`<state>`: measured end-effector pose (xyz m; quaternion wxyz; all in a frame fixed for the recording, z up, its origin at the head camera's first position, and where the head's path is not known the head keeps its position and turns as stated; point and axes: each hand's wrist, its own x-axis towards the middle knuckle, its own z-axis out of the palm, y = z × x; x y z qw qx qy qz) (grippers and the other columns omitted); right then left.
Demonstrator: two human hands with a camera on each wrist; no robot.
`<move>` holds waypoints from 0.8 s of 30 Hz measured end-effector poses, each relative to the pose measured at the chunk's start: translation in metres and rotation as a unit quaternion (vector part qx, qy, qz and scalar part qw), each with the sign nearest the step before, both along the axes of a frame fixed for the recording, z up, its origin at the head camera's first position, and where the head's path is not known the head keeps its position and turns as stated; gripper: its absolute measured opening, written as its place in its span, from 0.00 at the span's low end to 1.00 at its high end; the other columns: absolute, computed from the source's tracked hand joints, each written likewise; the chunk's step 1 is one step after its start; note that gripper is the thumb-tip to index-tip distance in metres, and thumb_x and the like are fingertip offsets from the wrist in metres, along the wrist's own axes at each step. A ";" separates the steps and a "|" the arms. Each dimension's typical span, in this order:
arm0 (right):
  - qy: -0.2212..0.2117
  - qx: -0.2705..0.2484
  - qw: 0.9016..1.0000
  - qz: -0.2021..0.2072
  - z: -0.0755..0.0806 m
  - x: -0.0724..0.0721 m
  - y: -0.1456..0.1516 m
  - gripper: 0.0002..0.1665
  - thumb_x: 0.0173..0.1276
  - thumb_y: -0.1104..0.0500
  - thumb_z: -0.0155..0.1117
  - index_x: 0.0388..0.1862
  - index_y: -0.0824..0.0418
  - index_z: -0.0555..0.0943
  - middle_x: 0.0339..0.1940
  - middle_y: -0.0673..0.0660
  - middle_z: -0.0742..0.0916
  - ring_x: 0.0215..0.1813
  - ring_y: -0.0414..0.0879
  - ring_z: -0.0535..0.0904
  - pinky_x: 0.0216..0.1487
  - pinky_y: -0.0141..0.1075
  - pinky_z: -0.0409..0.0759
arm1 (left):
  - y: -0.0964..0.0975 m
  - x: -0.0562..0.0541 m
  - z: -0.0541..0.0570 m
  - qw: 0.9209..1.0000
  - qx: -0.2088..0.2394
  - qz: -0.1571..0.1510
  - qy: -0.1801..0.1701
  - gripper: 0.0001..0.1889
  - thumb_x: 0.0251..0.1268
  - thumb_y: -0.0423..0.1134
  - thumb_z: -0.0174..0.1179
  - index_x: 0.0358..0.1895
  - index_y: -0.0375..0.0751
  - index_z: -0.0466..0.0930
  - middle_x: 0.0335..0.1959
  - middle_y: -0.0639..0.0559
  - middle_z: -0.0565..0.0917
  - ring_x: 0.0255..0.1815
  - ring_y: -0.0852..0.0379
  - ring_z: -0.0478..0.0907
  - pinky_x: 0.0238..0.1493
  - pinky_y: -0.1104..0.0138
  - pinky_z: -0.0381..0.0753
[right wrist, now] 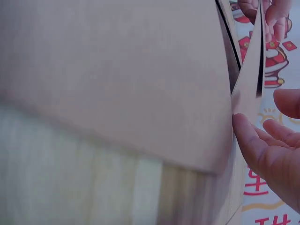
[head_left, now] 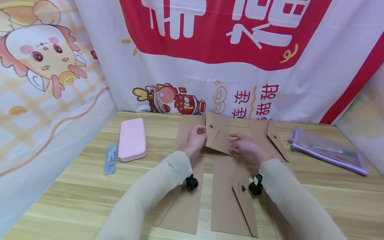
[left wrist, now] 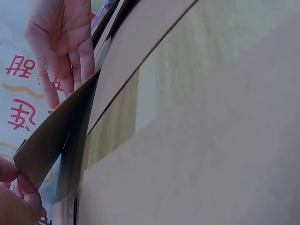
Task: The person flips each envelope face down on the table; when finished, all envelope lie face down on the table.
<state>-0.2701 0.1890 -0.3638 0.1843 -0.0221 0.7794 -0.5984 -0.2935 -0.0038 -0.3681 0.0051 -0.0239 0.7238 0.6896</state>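
A brown kraft paper envelope (head_left: 220, 138), its pointed flap printed with a small dark crown, is raised off the table at the back middle. My left hand (head_left: 196, 139) pinches its left edge; the left wrist view shows thumb and fingers (left wrist: 28, 190) on a corner of the paper. On the other side, my right hand (head_left: 245, 146) is at the envelope's right edge with relaxed, spread fingers. One fingertip (right wrist: 239, 121) of it is right at the paper in the right wrist view. Beneath and around lie more such envelopes, one at front middle (head_left: 225, 196) with its flap rightward.
Other envelopes lie at the back left (head_left: 183, 133), front left (head_left: 186, 213) and back right (head_left: 258, 133). A pink case (head_left: 132, 138) and a small blue packet (head_left: 110, 160) sit left. At right is a purple-edged zip pouch (head_left: 330, 150). Printed cloth (head_left: 105, 66) hangs behind the table.
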 end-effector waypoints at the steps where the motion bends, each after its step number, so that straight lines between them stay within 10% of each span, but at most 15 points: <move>1: -0.001 -0.002 1.000 0.004 0.000 0.000 -0.002 0.34 0.67 0.74 0.42 0.71 0.72 0.48 0.68 0.74 0.62 0.68 0.63 0.60 0.64 0.46 0.68 | -0.001 0.000 0.000 1.000 0.002 0.003 0.002 0.24 0.49 0.17 0.50 0.53 0.33 0.72 0.49 0.42 0.76 0.50 0.51 0.72 0.51 0.65 0.77; 24: -0.031 -0.095 0.994 0.038 -0.004 0.003 -0.028 0.35 0.68 0.73 0.40 0.72 0.70 0.43 0.71 0.73 0.56 0.71 0.62 0.54 0.69 0.49 0.60 | -0.015 -0.001 0.025 0.993 0.116 -0.022 -0.013 0.21 0.57 0.21 0.52 0.54 0.38 0.72 0.45 0.47 0.76 0.45 0.56 0.73 0.50 0.63 0.77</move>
